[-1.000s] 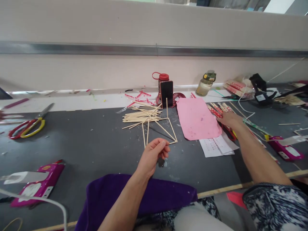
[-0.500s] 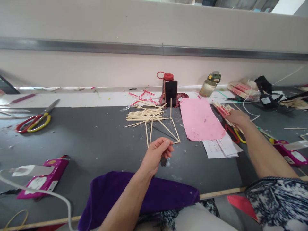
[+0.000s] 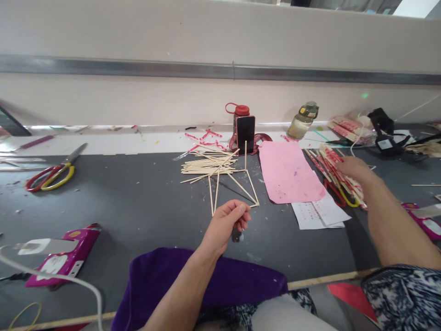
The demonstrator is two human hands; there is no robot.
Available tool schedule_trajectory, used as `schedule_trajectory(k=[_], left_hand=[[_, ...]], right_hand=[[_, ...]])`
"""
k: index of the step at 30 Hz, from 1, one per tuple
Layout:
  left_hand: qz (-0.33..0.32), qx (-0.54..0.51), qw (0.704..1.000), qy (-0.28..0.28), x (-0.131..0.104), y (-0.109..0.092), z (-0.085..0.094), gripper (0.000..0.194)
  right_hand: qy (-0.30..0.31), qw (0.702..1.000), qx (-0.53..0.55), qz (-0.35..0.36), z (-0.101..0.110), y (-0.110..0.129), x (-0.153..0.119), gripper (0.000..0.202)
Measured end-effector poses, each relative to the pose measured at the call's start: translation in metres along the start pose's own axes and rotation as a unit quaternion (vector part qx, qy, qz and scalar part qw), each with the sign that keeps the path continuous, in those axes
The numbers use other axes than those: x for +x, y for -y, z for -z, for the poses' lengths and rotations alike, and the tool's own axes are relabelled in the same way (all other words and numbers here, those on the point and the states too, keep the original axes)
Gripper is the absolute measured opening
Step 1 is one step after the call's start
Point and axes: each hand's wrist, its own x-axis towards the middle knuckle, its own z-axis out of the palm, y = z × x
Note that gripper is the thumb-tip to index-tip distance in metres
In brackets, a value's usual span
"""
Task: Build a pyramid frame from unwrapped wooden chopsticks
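My left hand [image 3: 231, 219] is closed at the near corner of a frame of thin wooden sticks [image 3: 252, 186]; its fingertips are pinched, and anything between them is too small to make out. One stick of the frame stands upright. Behind the frame lies a loose pile of sticks [image 3: 206, 166]. On the right, my right hand [image 3: 351, 168] has its fingers around a bundle of red-and-white wrapped sticks [image 3: 330, 163]. The bundle rests over scissors with red and yellow handles [image 3: 349, 200].
A pink sheet [image 3: 289, 172] lies over white papers [image 3: 315, 214]. Behind stand a phone [image 3: 245, 131] against a red-capped bottle [image 3: 242, 110] and a green-capped bottle [image 3: 300, 124]. Scissors [image 3: 57, 174] and a magenta device [image 3: 62, 257] are left; purple cloth [image 3: 241, 278] is in front.
My right hand has shifted right, and more of the wrapped bundle shows, spread over the scissors. My left hand stays at the frame corner.
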Motion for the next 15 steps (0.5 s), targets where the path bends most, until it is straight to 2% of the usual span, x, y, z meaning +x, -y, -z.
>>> schedule_trajectory(k=[3, 7, 12, 15], left_hand=[[0.000, 0.002, 1.000, 0.003, 0.000, 0.000, 0.000, 0.022], [0.000, -0.001, 1.000, 0.005, -0.001, -0.001, 0.000, 0.022], [-0.002, -0.003, 1.000, 0.006, -0.002, -0.002, -0.001, 0.022], [-0.002, -0.002, 1.000, 0.006, -0.002, -0.002, -0.001, 0.023]], right_hand=[[0.002, 1.000, 0.010, -0.026, 0.007, 0.006, -0.003, 0.047], [0.007, 0.999, 0.040, -0.016, 0.012, 0.015, -0.011, 0.042], [0.046, 0.995, 0.089, 0.009, 0.008, 0.022, -0.021, 0.035], [0.050, 0.995, 0.081, 0.013, 0.006, 0.024, -0.021, 0.032]])
